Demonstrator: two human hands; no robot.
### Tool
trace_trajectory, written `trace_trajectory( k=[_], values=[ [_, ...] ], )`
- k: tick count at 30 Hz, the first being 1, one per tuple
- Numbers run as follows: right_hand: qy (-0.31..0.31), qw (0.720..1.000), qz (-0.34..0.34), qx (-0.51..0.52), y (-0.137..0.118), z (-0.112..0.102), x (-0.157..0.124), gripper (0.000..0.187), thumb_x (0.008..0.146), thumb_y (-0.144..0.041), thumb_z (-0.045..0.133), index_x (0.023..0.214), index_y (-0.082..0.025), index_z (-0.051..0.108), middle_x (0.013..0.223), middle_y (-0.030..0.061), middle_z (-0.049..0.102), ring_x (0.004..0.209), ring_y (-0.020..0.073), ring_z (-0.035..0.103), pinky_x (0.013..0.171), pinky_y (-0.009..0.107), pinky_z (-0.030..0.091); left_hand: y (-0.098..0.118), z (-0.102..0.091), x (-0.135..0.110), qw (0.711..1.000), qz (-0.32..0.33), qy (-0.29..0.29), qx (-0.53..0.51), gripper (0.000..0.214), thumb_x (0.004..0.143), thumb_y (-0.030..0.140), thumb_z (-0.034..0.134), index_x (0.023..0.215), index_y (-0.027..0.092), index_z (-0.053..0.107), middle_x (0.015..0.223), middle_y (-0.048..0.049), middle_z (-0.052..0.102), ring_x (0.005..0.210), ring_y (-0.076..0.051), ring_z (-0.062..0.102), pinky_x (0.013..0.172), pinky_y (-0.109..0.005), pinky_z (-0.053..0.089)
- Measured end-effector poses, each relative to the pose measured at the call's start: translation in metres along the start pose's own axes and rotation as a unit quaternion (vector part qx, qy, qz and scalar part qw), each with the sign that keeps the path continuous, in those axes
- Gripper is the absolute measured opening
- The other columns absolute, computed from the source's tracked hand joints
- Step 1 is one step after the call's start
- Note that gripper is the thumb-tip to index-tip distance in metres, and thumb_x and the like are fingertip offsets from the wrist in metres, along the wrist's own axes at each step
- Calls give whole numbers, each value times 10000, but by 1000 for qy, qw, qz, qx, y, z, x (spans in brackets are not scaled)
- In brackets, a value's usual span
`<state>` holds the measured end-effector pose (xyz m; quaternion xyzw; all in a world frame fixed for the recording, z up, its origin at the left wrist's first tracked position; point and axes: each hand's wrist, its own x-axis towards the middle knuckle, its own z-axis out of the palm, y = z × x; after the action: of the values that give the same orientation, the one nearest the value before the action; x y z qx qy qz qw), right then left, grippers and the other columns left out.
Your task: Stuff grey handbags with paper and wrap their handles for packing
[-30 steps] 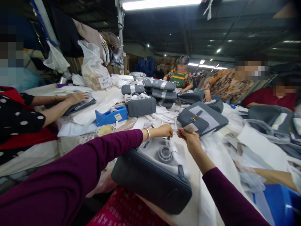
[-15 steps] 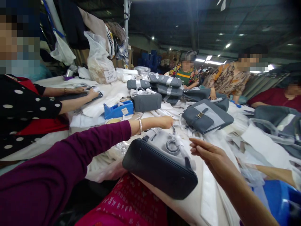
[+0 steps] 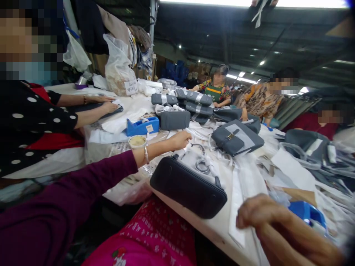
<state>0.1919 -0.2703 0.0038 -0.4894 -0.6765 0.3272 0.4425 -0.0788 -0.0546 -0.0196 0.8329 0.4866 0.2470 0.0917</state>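
Observation:
A dark grey handbag (image 3: 188,188) lies on its side at the table's near edge, its base towards me. Clear and white wrapping covers its upper parts, and a coiled ring of cord (image 3: 202,166) rests on top. My left hand (image 3: 180,140) is closed in a pinch at the far side of the bag, on its wrapped handle (image 3: 183,150); the fingertips are partly hidden. To the right of the bag, my right hand (image 3: 266,216) hovers over the near table, slightly blurred. Its fingers are loosely bent and apart, with nothing visible in them.
A blue tape dispenser (image 3: 142,126) and a tape roll (image 3: 137,142) sit at left; another blue dispenser (image 3: 307,216) stands beyond my right hand. Grey bags (image 3: 174,120) are stacked behind, and a buckled bag (image 3: 235,137) lies to their right. Co-workers (image 3: 36,122) surround the table.
My right hand has drawn back from the bag towards the near right, its fingers bending. My left hand has shifted left along the bag's far side. The view has turned slightly right.

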Motion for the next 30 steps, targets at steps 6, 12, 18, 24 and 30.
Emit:
trace_trajectory(
  k=[6, 12, 18, 24, 30],
  values=[
    [82, 965, 244, 43, 81, 13, 45, 601, 624, -528, 736, 1122, -208, 638, 1101, 76, 680, 1119, 317, 567, 981, 402, 429, -59, 5, -67, 967, -210, -46, -140, 206, 709, 75, 531, 868, 102, 659, 784, -60, 665, 728, -159, 621, 672, -241, 479],
    [38, 945, 318, 73, 105, 15, 56, 618, 589, -511, 775, 1112, -204, 661, 1150, 80, 672, 1155, 328, 553, 990, 389, 445, -67, 36, -79, 898, -217, -127, -361, 234, 759, 346, 601, 734, 114, 625, 581, 13, 556, 512, -94, 524, 487, -186, 408],
    [74, 923, 359, 115, 100, 25, 60, 564, 516, -469, 823, 994, -200, 689, 1035, 76, 708, 1040, 314, 619, 815, 311, 553, -59, 40, -84, 867, -197, -16, -458, 166, 697, 248, 641, 810, 132, 605, 671, 14, 595, 597, -103, 532, 552, -203, 414],
    [118, 929, 333, 112, 106, 31, 55, 535, 541, -451, 818, 993, -214, 657, 1010, 49, 707, 972, 273, 642, 710, 251, 558, -57, 45, -99, 805, -174, 46, -565, 138, 650, 130, 649, 782, 115, 610, 775, -31, 660, 757, -137, 601, 756, -258, 448],
    [154, 924, 336, 96, 95, 42, 53, 523, 582, -472, 795, 999, -209, 621, 871, 43, 705, 818, 252, 657, 587, 258, 521, -51, 41, -102, 805, -176, 3, -567, 151, 759, 208, 595, 798, 106, 700, 833, -47, 700, 851, -159, 608, 858, -268, 418]
  ],
)
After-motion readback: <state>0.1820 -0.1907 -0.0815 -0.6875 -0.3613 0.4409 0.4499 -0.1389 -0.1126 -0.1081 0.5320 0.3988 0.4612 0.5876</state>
